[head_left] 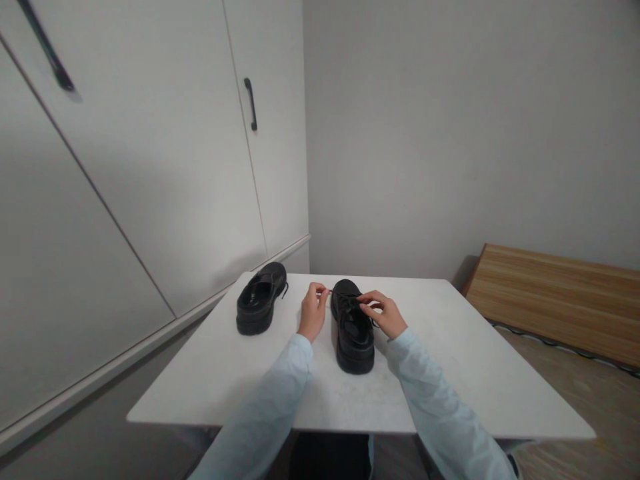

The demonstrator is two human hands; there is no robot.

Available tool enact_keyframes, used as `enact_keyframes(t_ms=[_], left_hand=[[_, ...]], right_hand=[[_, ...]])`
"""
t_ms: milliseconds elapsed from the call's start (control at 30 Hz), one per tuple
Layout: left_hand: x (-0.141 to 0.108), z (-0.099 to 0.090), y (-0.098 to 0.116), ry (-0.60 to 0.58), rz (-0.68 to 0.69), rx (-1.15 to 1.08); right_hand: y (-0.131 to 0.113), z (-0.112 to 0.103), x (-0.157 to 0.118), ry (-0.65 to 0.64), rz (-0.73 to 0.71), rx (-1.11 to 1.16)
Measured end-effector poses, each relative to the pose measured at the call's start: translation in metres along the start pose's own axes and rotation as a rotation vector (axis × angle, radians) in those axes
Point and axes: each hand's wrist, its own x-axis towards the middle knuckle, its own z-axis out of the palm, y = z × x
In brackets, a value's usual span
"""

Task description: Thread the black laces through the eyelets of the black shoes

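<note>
works with both bare hands at a black lace-up shoe point(353, 327), upright on its sole near the middle of a white table point(490, 387), toe pointing away and heel toward the near edge. with the left hand point(313, 313), hovers just left of the toe, thumb and fingertips drawn into a narrow pinch on a thin dark lace point(331, 291) leading to the front of the shoe. with the right hand point(385, 313), comes over the right side of the same shoe, fingers bent and tips at the lacing; thumb and forefinger near each other, but cannot tell whether closed on a lace or only touching. below the right hand, beside the opening, a short dark strand.

to the left, apart from both hands, a second black shoe point(263, 297), also upright on its sole near the far left corner, toe angled away, a bit of lace sticking out at its right side.

wears pale blue sleeves point(440, 390) down to both wrists. along the left, a white cabinet point(150, 133) with dark handles point(251, 105). straight ahead, a plain grey wall point(450, 133). to the right, beyond the table, a wood-grained panel point(555, 300) above a brownish floor point(555, 407), with a dark wavy edging along its lower side.
</note>
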Motion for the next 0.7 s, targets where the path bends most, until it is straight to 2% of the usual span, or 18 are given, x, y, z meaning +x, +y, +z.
enact_keyframes(t_ms=[167, 367, 567, 700], left_hand=[[0.004, -0.004, -0.004, 0.146, -0.087, -0.036], [0.007, -0.007, -0.007, 0.249, -0.092, 0.021], [0.005, -0.005, -0.007, 0.306, -0.050, 0.064], [0.002, -0.005, 0.002, 0.232, 0.051, 0.085]], right_hand=[[0.001, 0.002, 0.000, 0.003, -0.043, -0.036], [-0.001, 0.002, -0.001, -0.018, -0.096, -0.093], [0.001, 0.004, -0.001, -0.019, -0.125, -0.123], [-0.001, 0.005, -0.001, -0.013, -0.139, -0.141]])
